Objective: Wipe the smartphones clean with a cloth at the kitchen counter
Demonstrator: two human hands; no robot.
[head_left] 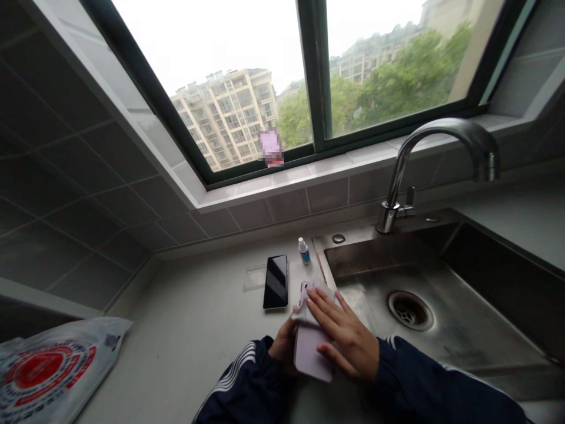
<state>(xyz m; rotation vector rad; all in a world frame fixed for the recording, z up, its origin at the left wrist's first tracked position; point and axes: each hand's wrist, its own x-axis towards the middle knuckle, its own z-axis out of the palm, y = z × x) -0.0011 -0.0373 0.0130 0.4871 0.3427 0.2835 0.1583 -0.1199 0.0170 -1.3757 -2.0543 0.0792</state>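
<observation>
A lilac phone (311, 353) is tilted in front of me with its back facing up. My left hand (285, 341) grips it along the left edge, with most of the fingers hidden underneath. Across the upper half of the phone lies a thin whitish cloth (304, 315). My right hand (342, 330) presses this cloth to the phone's back with its fingers laid long and the thumb apart over the lower part. Just beyond, a black phone (276, 282) lies screen up on the counter, and a small white-capped bottle (304, 252) stands near the sink's edge.
To the right is a steel sink (329, 274) with a drain (410, 311) and a curved faucet (392, 176). A flat clear piece (253, 279) lies beside the black phone. A plastic bag (57, 365) with red print sits at the lower left. A window is behind the counter.
</observation>
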